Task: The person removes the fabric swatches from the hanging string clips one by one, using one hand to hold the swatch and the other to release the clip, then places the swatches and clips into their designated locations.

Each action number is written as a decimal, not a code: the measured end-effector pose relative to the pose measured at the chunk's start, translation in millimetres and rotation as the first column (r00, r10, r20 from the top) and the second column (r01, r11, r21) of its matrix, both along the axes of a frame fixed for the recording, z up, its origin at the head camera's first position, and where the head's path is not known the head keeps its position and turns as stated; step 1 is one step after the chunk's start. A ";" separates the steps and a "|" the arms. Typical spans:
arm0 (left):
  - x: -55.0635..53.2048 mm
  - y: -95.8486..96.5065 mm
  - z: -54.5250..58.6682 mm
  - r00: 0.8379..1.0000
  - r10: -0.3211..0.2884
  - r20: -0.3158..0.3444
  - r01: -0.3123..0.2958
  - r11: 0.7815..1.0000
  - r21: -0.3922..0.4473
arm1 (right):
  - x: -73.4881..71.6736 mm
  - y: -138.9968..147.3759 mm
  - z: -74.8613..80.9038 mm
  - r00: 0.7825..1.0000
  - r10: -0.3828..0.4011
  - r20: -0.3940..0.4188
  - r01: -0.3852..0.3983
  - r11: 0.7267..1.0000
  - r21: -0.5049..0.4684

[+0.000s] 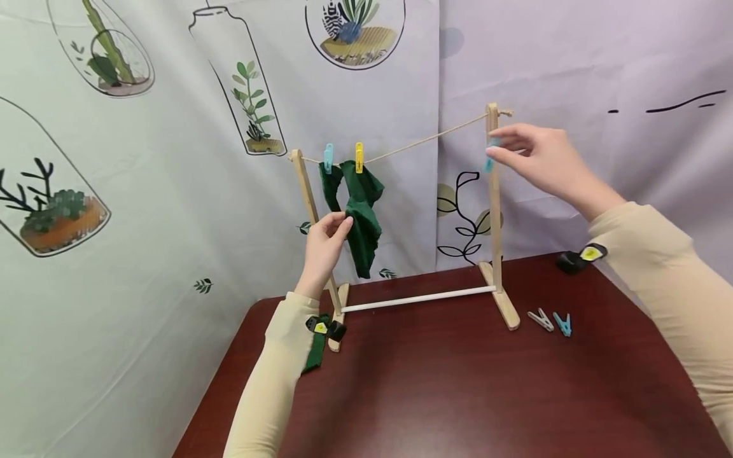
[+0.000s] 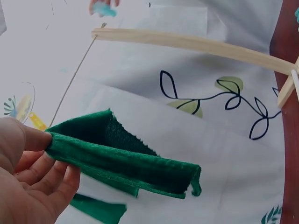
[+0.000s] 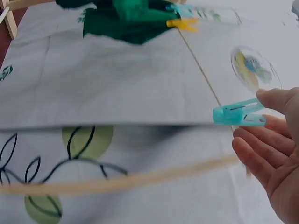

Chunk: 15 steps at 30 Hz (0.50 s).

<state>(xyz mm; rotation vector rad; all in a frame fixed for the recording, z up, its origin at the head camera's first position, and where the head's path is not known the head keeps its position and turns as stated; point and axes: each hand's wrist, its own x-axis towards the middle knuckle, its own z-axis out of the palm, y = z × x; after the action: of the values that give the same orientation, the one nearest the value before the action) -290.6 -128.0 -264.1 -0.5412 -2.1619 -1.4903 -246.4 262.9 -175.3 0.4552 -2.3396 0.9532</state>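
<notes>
Between left fingers (image 2: 57,179), pinched edge of green cloth (image 2: 126,157), between right fingers (image 3: 256,158), pinched handles of blue clothespin (image 3: 233,114)

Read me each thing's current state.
Left hand, pinching hanging cloth
Right hand, pinching an unclipped blue peg
Hanging cloth, pinned to line
Yellow peg, clipped on line
Second blue peg, clipped on line
Third blue peg, loose on table
White peg, loose on table
Line, strung between posts
Rack, upright
Second cloth, on table, partly hidden

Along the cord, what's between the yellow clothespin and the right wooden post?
Head view: only bare cord between the yellow clothespin and that wooden post.
</notes>
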 end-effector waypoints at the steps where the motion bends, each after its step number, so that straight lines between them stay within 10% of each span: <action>1: 1.7 -3.6 0.1 1.000 0.003 0.000 -0.003 1.000 0.001 | 1.6 7.5 -1.7 1.000 -0.010 0.022 0.010 1.000 -0.016; 15: 34.5 -69.9 6.0 0.996 0.089 0.017 -0.089 0.996 0.020 | 36.2 88.7 -29.7 0.987 -0.107 0.119 0.123 0.983 -0.139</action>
<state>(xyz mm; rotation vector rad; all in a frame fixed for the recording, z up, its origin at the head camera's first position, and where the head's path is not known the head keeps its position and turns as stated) -256.1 -197.9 -258.1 -0.4216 -2.1511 -1.4725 -210.2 351.6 -205.0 0.2106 -2.3449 1.1094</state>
